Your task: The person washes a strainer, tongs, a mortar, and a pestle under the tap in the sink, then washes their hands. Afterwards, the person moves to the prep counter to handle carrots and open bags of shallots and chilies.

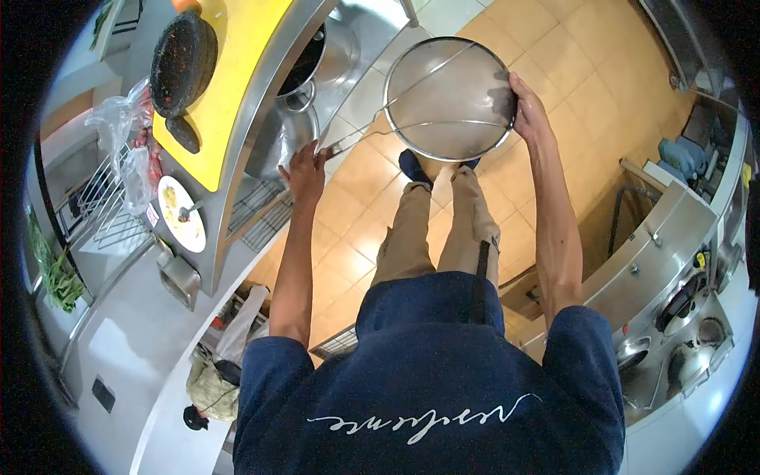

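Observation:
A large round strainer [447, 99] with a fine mesh and metal rim is held out in front of my body, above the floor. My right hand [529, 107] grips its rim on the right side, where a dark wet-looking patch shows on the mesh. At the left, my left hand [305, 174] is at the end of the wire handle [348, 141], fingers around it, partly hidden. Beyond that hand, on a lower metal shelf, stand a metal pot [305, 67] with dark contents and a shiny metal vessel [277, 142].
On the left counter, a yellow cutting board [237, 79] bears a dark stone mortar [184, 63] and pestle [182, 134]. Nearby are a white plate [180, 229] with food scraps and plastic bags [123, 119]. A stove [689, 360] stands at right. Another person [212, 388] is at lower left.

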A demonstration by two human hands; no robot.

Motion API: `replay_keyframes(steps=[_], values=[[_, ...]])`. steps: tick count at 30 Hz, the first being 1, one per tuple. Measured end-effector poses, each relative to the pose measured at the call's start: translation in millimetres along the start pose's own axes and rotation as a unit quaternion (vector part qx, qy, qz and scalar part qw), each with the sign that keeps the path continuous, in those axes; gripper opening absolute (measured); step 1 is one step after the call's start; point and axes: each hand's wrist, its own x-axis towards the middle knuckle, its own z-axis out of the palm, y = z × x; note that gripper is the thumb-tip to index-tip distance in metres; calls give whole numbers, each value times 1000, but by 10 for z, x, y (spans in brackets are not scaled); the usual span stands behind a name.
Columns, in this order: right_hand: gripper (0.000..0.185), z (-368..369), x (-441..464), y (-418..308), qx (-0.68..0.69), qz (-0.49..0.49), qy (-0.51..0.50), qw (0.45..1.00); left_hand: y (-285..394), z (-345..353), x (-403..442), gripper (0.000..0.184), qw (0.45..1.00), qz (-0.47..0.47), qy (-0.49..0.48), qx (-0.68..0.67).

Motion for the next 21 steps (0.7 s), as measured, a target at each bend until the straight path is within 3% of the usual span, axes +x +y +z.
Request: replay_keyframes(steps=[4,7,9,11,12,15,17,19,21], values=[[33,159,383,-34,4,30,-30,999,-110,-78,-69,39,1000,16,11,-13],[36,387,546,-10,-19,42,-20,999,-284,-116,-99,35,996,40,-74,-7],[39,590,674,2,-85,32,-55,994,-435,-121,-251,33,977,8,-127,-171],[40,870,770,33,-80,44,-99,991,-683,91,-515,36,954,11,-55,-294],[42,1016,810,119,-78,60,-150,984,-643,21,-653,32,943,-14,-50,-327],[48,1526,889,516,-26,22,-137,990,-722,54,-916,30,866,-153,-54,-473],[50,1725,725,657,-22,1,-155,988,-713,-12,-891,31,860,-167,-58,-479],[51,1722,477,776,-80,0,-133,988,-751,54,-801,36,819,-236,-36,-521],[50,1624,231,964,-149,21,-100,984,-762,139,-600,40,809,-204,-5,-551]])
